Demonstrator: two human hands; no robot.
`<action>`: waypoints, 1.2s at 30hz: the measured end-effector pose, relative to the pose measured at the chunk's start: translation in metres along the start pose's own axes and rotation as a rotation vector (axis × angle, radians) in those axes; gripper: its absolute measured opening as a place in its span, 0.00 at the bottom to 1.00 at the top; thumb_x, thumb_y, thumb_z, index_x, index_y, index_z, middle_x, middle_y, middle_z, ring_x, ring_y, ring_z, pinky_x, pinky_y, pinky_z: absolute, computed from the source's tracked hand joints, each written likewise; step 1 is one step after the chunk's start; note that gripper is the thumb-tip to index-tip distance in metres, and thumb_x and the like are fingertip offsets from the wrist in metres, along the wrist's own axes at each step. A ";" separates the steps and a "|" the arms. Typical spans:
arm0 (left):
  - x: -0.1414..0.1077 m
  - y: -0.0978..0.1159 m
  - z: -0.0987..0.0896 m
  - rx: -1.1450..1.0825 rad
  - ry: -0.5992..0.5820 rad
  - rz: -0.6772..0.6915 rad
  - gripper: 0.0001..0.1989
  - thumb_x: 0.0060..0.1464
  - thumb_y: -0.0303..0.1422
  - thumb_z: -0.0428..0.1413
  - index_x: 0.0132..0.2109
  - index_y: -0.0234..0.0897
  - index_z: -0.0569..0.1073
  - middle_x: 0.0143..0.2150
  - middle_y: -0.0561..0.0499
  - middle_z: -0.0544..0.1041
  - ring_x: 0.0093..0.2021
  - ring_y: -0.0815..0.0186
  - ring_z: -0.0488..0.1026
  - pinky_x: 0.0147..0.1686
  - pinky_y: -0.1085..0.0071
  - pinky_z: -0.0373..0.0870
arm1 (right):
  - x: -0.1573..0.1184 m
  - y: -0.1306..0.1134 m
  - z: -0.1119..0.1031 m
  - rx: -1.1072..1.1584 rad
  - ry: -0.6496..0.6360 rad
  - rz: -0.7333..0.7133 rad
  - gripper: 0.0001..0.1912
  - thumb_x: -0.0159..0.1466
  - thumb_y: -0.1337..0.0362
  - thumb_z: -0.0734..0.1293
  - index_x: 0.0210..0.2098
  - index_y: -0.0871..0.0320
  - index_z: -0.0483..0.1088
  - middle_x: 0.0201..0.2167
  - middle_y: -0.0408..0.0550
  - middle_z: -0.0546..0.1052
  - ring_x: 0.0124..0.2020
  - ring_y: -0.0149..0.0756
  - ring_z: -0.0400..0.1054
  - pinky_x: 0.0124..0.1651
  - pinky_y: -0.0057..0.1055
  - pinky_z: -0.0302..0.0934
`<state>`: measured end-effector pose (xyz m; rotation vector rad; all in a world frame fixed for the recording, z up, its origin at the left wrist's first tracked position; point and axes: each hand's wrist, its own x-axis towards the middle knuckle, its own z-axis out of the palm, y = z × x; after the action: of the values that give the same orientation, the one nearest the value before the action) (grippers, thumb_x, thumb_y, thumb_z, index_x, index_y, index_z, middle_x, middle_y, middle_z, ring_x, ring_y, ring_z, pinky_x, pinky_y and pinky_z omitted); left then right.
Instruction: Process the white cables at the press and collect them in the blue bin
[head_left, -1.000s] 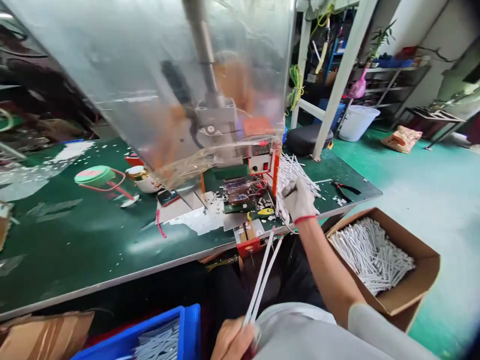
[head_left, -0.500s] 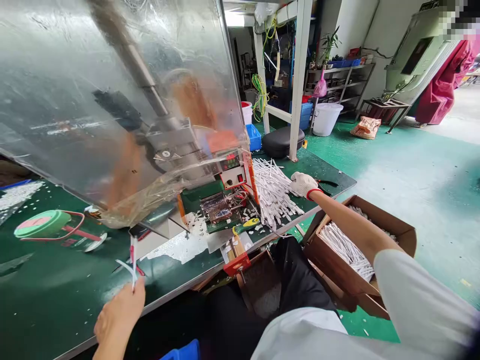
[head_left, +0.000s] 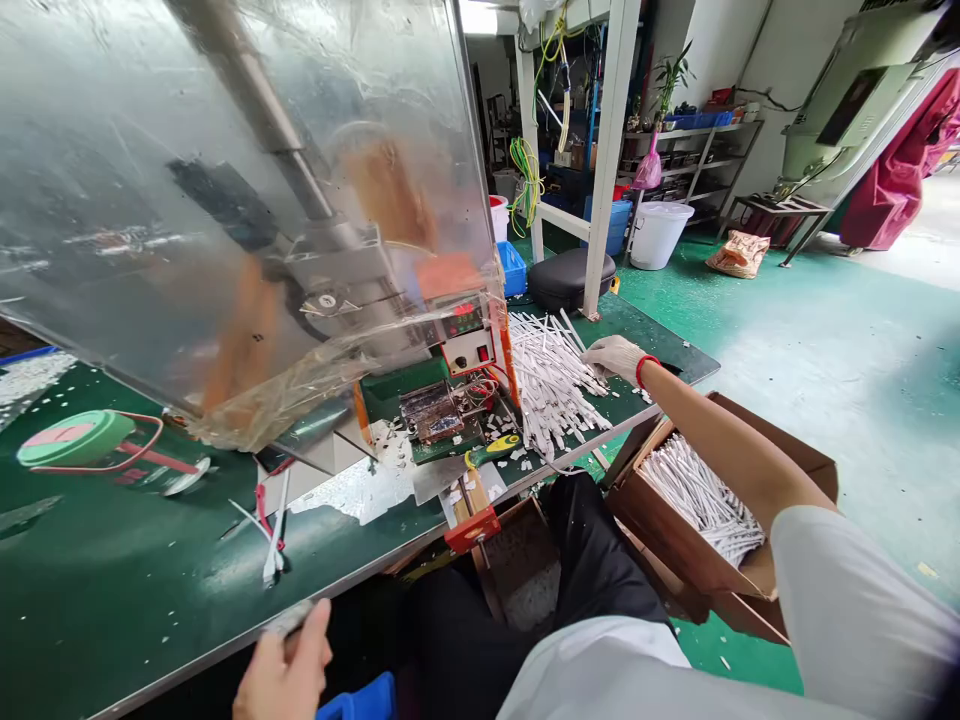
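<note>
Head view: the gloved right hand (head_left: 609, 357) rests against the edge of a heap of white plastic strips (head_left: 551, 385), its fingers close together, though whether it grips any strip cannot be told. The heap lies on a green table (head_left: 135, 590), and just below the hand, past the table edge, a cardboard box (head_left: 675, 530) holds more white strips (head_left: 701, 500). The bare left hand (head_left: 285, 665), by the table's near edge, curls around a blurred pale piece (head_left: 289, 617), its grip unclear, with a few loose strips (head_left: 274, 535) lying on the table just ahead of it.
</note>
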<state>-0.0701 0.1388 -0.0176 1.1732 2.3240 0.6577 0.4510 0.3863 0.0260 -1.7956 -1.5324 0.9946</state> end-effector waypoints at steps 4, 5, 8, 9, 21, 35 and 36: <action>-0.063 0.036 0.029 -0.465 -0.467 0.032 0.25 0.50 0.57 0.57 0.32 0.37 0.71 0.20 0.56 0.67 0.20 0.69 0.62 0.21 0.74 0.59 | -0.037 -0.025 0.013 0.453 -0.066 -0.089 0.14 0.57 0.59 0.73 0.30 0.62 0.68 0.20 0.46 0.70 0.20 0.26 0.63 0.20 0.20 0.56; -0.076 0.050 0.038 -0.535 -0.582 0.053 0.25 0.52 0.57 0.57 0.33 0.36 0.72 0.19 0.57 0.66 0.19 0.71 0.62 0.20 0.75 0.58 | -0.050 -0.032 0.020 0.535 -0.116 -0.084 0.15 0.56 0.59 0.74 0.31 0.62 0.67 0.22 0.46 0.72 0.20 0.26 0.64 0.20 0.20 0.58; -0.101 0.094 0.067 -0.715 -0.834 0.117 0.24 0.56 0.53 0.55 0.39 0.34 0.73 0.21 0.56 0.70 0.18 0.73 0.64 0.20 0.77 0.60 | -0.092 -0.048 0.050 0.663 -0.321 -0.062 0.18 0.55 0.57 0.76 0.35 0.61 0.67 0.24 0.45 0.74 0.20 0.27 0.66 0.21 0.20 0.61; -0.106 0.108 0.077 -0.774 -0.886 0.123 0.24 0.56 0.53 0.56 0.43 0.33 0.73 0.22 0.54 0.72 0.19 0.72 0.66 0.20 0.76 0.61 | -0.107 -0.051 0.061 0.660 -0.380 -0.070 0.19 0.56 0.55 0.75 0.36 0.61 0.67 0.24 0.45 0.74 0.20 0.27 0.67 0.22 0.20 0.61; -0.104 0.146 0.107 -0.932 -0.805 0.114 0.21 0.52 0.49 0.61 0.34 0.32 0.72 0.29 0.45 0.81 0.27 0.61 0.80 0.27 0.71 0.75 | -0.183 -0.060 0.122 0.395 -0.477 -0.176 0.13 0.61 0.56 0.69 0.35 0.61 0.69 0.24 0.45 0.75 0.23 0.30 0.68 0.25 0.23 0.63; -0.106 0.121 0.098 -0.913 -0.924 0.018 0.23 0.54 0.47 0.61 0.43 0.29 0.76 0.31 0.43 0.81 0.29 0.62 0.80 0.28 0.73 0.74 | -0.169 -0.066 0.149 0.497 -0.550 -0.113 0.20 0.62 0.48 0.69 0.35 0.61 0.73 0.22 0.45 0.73 0.21 0.28 0.65 0.23 0.22 0.61; -0.105 0.120 0.095 -0.929 -0.920 0.003 0.23 0.53 0.47 0.61 0.43 0.29 0.76 0.32 0.43 0.82 0.29 0.62 0.80 0.28 0.73 0.73 | -0.160 -0.069 0.153 0.508 -0.575 -0.105 0.21 0.61 0.47 0.70 0.35 0.62 0.74 0.22 0.45 0.72 0.20 0.27 0.64 0.22 0.21 0.59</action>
<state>0.1150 0.1348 -0.0019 0.7579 1.0349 0.8211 0.2749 0.2348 0.0239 -1.1140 -1.4759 1.7623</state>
